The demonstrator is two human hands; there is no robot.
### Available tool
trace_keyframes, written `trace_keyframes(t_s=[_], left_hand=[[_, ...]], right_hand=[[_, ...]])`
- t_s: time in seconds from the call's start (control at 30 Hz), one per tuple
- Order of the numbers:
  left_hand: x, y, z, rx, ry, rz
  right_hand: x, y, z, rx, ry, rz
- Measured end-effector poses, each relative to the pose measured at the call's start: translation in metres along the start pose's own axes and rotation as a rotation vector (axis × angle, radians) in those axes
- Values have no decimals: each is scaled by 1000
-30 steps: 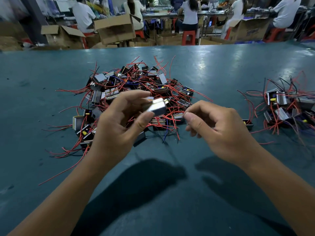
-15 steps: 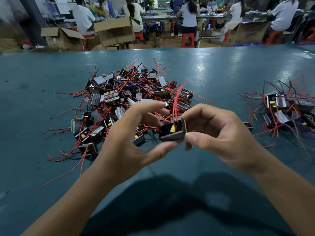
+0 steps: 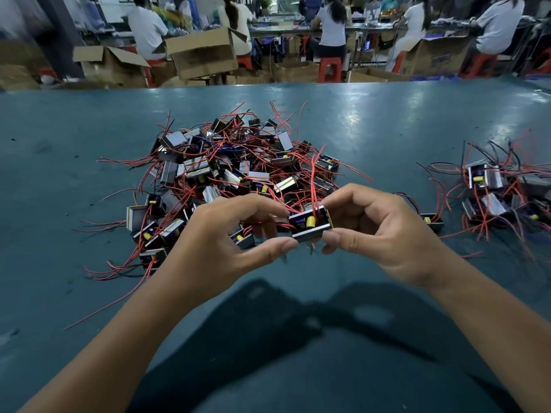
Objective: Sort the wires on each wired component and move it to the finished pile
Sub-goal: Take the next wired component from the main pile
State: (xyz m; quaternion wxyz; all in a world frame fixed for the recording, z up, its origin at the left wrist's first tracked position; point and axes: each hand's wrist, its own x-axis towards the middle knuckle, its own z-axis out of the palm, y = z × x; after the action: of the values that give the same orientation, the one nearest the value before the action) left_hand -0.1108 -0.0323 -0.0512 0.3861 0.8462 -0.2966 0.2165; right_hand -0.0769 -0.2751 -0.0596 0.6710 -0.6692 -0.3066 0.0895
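Fingers point(image 3: 280, 244) of the left hand point(image 3: 214, 248) and right hand point(image 3: 384, 234) pinch one wired component point(image 3: 310, 223) above the desk point(image 3: 59, 204): probably light and rigid, best gripped by its casing; its red wires point(image 3: 313, 180) look floppy.

Glossy teal table point(image 3: 387, 120); behind, open cardboard boxes point(image 3: 202, 53), red stools point(image 3: 329, 68), seated workers point(image 3: 331, 28).

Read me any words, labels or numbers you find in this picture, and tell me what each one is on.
None can be read.
Cardboard box at the far right: dark print on its side, too blurred to read.
Held component, pinched between the left hand and right hand: no legible marking.
Components in the unsorted pile: no legible markings.
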Motion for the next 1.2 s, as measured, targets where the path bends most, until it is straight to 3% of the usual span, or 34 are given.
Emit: trace_keyframes(t_s=[0.07,0.17,0.3,0.4,0.53,0.67,0.73,0.87,0.93,1.03,1.1,1.2], left_hand=[[0,-4,-2,-49,-97,-54],[-2,-13,-2,-45,-245,-131],[-4,-18,2,29,-307,-123],[-4,-16,-1,-23,-331,-183],[-3,-15,-12,-212,-604,-346],[-6,-16,-18,-348,-763,-439],[-6,-15,-21,-428,-766,-460],[-2,-12,-29,-560,-568,-414],[-2,-9,-28,-513,-550,-335],[-4,-7,-12,-177,-696,-142],[-6,-7,0,-1,-767,-85],[-8,-4,11,85,-854,-104]], right_hand=[[0,2,-4,-53,-35,21],[0,4,-10,-374,-113,43],[1,10,-14,-726,-150,11],[2,11,-17,-780,-155,-13],[0,11,-21,-822,-197,13],[-1,11,-20,-845,-331,108],[-1,11,-19,-848,-395,159],[-3,8,-15,-834,-523,180],[-3,8,-10,-837,-574,161],[-2,13,-3,-861,-562,119],[-1,16,-4,-895,-448,119],[0,16,-12,-912,-251,86]])
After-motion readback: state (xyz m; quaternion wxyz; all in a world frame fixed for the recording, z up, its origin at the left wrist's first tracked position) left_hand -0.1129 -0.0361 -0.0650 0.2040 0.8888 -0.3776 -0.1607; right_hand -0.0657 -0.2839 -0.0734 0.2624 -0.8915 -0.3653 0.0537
